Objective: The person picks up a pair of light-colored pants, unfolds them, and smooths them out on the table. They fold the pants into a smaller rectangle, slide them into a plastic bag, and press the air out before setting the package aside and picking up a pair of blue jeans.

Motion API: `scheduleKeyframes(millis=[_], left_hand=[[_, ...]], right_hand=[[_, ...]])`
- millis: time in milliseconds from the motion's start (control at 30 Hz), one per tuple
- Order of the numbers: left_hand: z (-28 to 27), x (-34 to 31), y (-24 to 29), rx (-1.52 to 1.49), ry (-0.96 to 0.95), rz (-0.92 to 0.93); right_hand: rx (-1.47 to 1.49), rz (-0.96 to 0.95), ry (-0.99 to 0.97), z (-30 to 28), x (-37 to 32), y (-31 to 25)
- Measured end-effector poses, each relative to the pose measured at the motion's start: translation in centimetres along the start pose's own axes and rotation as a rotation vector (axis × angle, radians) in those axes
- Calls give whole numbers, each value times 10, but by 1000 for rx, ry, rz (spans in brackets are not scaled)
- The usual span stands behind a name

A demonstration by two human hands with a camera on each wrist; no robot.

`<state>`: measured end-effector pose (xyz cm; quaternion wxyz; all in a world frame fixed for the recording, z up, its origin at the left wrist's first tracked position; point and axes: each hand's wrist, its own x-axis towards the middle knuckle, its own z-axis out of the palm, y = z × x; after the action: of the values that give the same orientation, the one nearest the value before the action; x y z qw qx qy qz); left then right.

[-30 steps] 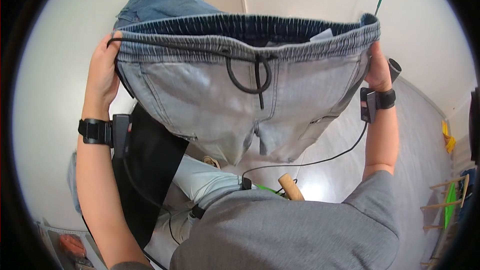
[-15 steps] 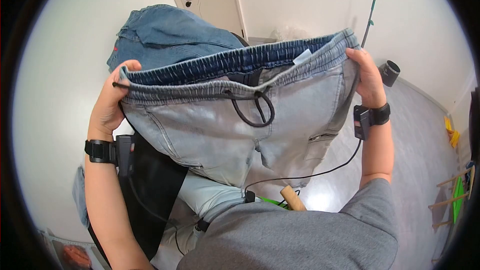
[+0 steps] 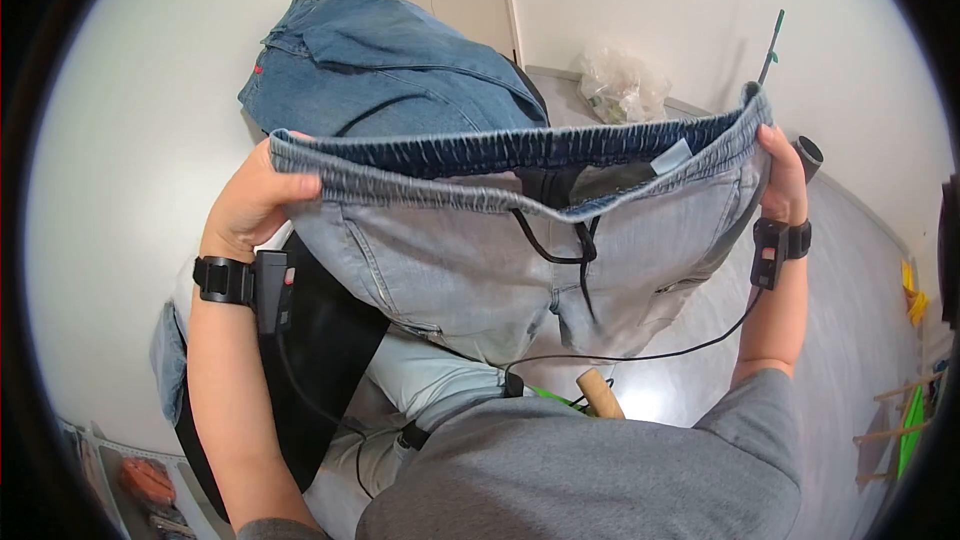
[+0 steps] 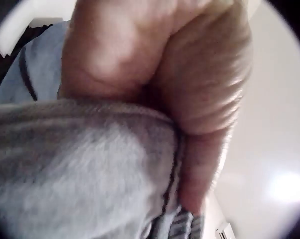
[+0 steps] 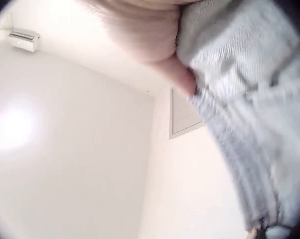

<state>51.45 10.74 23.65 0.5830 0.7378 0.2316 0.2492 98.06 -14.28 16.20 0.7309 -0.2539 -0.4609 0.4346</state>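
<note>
Drawstring [image 3: 587, 252] and left thumb have shifted since half a second ago: the cord, which then ran along the front toward the left hand, now hangs at the middle, and the thumb lies across the front of the waistband [image 3: 430, 188]. In the head view, the pale denim garment [image 3: 460, 260] is held up in the air before the person, waistband uppermost, the left hand [image 3: 250, 195] pinching one end and the right hand [image 3: 783, 175] the other, their remaining fingers mostly hidden behind the cloth. It should handle as soft, fairly weighty, grippy and hard to damage; the gathered elastic ends look the best hold, since the middle sags. A blue denim garment [image 3: 400, 70] lies beyond it. At lower left, a grey container [image 3: 155, 458] has something reddish-brown [image 3: 147, 482] in it; a clear plastic bag [image 3: 622, 85] sits by the far wall, contents unclear, and I can't see into the dark cylindrical bin [image 3: 806, 162]. From the left wrist, the palm is against the cloth with a digit along its edge, everything blurred. From the right wrist, a fingertip presses the waistband's edge; the far side of that grip can't be told.
</note>
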Motion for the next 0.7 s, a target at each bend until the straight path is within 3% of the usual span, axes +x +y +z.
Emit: scheduleKeyframes(millis=[33, 67, 133, 233, 267, 333, 533, 600, 633, 700], left_hand=[[31, 2, 7, -135, 91, 65], [35, 14, 4, -137, 88, 66], [34, 45, -12, -153, 297, 29], [66, 77, -18, -267, 619, 155], [73, 85, -16, -333, 690, 192], [89, 94, -7, -374, 694, 242], [142, 80, -14, -636, 554, 334], [171, 74, -16, -583, 480, 330], [187, 72, -13, -493, 490, 323], [201, 65, -12, -319, 489, 290]], right_hand=[[-54, 47, 67, 3, 5, -1], [-59, 139, 206, -10, 17, 2], [75, 280, 466, 3, 41, 17], [109, 123, 623, 21, 63, 40], [171, 31, 565, 22, 68, 44], [183, -147, 652, 46, 75, 50], [125, -281, 565, 133, 47, 101], [-48, -317, 572, 163, 39, 124], [-280, -144, 494, 172, 34, 127], [-488, -157, 356, 192, 33, 145]])
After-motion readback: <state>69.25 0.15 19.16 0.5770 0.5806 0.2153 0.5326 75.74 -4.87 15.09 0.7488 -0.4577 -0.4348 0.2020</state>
